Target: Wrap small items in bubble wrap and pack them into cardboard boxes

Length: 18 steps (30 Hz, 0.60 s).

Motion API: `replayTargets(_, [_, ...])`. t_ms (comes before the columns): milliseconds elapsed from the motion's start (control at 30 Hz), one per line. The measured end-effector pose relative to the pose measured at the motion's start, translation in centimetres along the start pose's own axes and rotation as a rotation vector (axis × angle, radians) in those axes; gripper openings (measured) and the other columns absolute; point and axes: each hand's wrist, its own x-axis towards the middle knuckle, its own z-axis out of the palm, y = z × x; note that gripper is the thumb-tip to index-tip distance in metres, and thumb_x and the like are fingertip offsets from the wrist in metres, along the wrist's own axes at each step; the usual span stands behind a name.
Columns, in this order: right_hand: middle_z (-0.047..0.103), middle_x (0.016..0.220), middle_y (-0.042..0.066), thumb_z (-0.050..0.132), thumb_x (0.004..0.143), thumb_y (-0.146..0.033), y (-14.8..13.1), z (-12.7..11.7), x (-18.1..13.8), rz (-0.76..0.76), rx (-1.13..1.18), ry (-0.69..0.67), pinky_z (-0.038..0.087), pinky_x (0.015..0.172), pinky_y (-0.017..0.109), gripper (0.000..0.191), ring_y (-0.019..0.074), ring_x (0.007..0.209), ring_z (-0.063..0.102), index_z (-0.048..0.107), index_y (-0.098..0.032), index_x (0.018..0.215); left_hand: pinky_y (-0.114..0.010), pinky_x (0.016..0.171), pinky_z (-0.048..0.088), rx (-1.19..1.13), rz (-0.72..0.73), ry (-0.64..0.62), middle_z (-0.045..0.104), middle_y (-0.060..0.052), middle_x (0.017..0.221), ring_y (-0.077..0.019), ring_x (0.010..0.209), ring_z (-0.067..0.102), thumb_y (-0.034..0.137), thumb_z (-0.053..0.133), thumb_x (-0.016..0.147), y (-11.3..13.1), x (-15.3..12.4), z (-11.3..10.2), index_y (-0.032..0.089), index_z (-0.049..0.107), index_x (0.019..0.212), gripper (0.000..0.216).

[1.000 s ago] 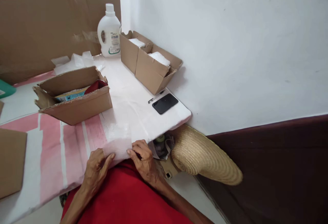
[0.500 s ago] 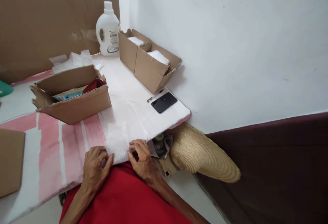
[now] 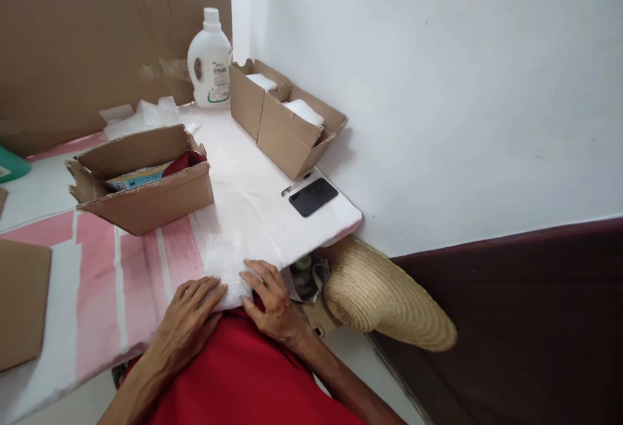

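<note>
Tabletop (image 3: pixel 260 214) bears near-edge bubble wrap (image 3: pixel 224 259) touched by flattened left hand (image 3: pixel 191 313) and loosely spread right hand (image 3: pixel 275 308); lopsided pressing could skew it.

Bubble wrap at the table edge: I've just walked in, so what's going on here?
A person has both hands on the bubble wrap at the near edge of the covered table: the left hand at its left side, the right hand at its right. Farther back, an open cardboard box stands to the left and a black smartphone lies to the right.
</note>
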Motion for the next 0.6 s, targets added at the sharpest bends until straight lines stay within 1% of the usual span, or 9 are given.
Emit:
replayTargets(67, [0.057,0.144,0.017,0.071,0.089,-0.042,0.8,-0.7,-0.1,-0.130,-0.030,-0.151,0.043,0.112,0.053,0.060,0.0328,0.139,0.045,0.052,-0.015,0.140,-0.038,0.097,0.050,0.008,0.025,0.003,0.070,-0.009,0.127,-0.0231,0.117,0.063,0.018,0.053,0.096,-0.5,-0.1,0.2,0.021,0.059,0.132,0.036])
replayTargets(100, [0.057,0.144,0.018,0.072,0.088,-0.047,1.2,-0.9,-0.1,-0.168,-0.054,-0.199,0.043,0.112,0.053,0.067,0.0338,0.140,0.044,0.051,-0.013,0.141,-0.037,0.096,0.051,0.006,0.033,0.009,0.070,-0.009,0.127,-0.0231,0.117,0.063,0.018,0.052,0.096,-0.7,-0.2,0.2,0.020,0.060,0.130,0.035])
replayTargets(133, [0.058,0.144,0.018,0.072,0.089,-0.046,1.6,-1.1,-0.1,-0.191,-0.077,-0.222,0.043,0.111,0.053,0.067,0.0336,0.139,0.045,0.050,-0.012,0.142,-0.037,0.095,0.051,-0.001,0.033,0.019,0.071,-0.009,0.126,-0.0230,0.116,0.064,0.018,0.052,0.097,-0.8,-0.2,0.1,0.021,0.061,0.129,0.034])
replayTargets(200, [0.062,0.140,0.017,0.067,0.093,-0.032,2.1,-1.2,0.1,-0.207,-0.089,-0.213,0.045,0.108,0.050,0.050,0.0306,0.134,0.050,0.055,-0.014,0.138,-0.035,0.092,0.053,-0.053,0.024,0.036,0.073,-0.008,0.120,-0.0218,0.112,0.067,0.018,0.051,0.097,-0.8,0.0,-0.3,0.022,0.064,0.123,0.029])
replayTargets(267, [0.069,0.128,0.013,0.061,0.093,-0.019,2.1,-1.3,0.4,-0.200,-0.028,-0.160,0.048,0.104,0.047,0.035,0.0272,0.126,0.056,0.062,-0.019,0.127,-0.031,0.086,0.054,-0.152,-0.016,0.039,0.076,-0.005,0.108,-0.0187,0.100,0.070,0.020,0.052,0.098,-0.7,0.5,-1.0,0.023,0.067,0.116,0.024])
replayTargets(333, [0.074,0.111,0.009,0.058,0.093,-0.015,1.6,-1.3,1.0,-0.159,0.079,-0.103,0.051,0.097,0.044,0.024,0.0249,0.113,0.062,0.067,-0.021,0.114,-0.027,0.080,0.055,-0.259,-0.091,0.034,0.077,-0.003,0.097,-0.0158,0.088,0.071,0.023,0.053,0.098,-0.7,1.2,-1.8,0.024,0.068,0.112,0.021])
replayTargets(400, [0.073,0.093,0.006,0.056,0.095,-0.016,0.9,-1.3,1.9,-0.059,0.166,-0.052,0.053,0.087,0.038,0.014,0.0225,0.096,0.064,0.068,-0.020,0.101,-0.026,0.079,0.056,-0.328,-0.206,0.065,0.077,-0.003,0.097,-0.0155,0.087,0.071,0.027,0.054,0.098,-0.9,2.2,-2.3,0.024,0.067,0.114,0.021])
replayTargets(500, [0.067,0.081,0.004,0.055,0.097,-0.019,0.3,-0.6,3.4,0.124,0.188,-0.001,0.051,0.073,0.031,0.015,0.0194,0.079,0.062,0.066,-0.020,0.087,-0.030,0.087,0.056,-0.327,-0.370,0.177,0.074,-0.006,0.111,-0.0186,0.099,0.071,0.031,0.053,0.099,-1.3,3.7,-2.4,0.022,0.062,0.125,0.029])
replayTargets(600, [0.068,0.084,0.005,0.058,0.097,-0.021,0.9,0.8,5.1,0.215,0.160,0.023,0.051,0.074,0.030,0.011,0.0195,0.080,0.064,0.066,-0.019,0.089,-0.043,0.104,0.050,-0.145,-0.418,0.336,0.065,-0.014,0.130,-0.0260,0.121,0.062,0.029,0.057,0.096,-1.3,4.6,-1.8,0.019,0.051,0.141,0.046])
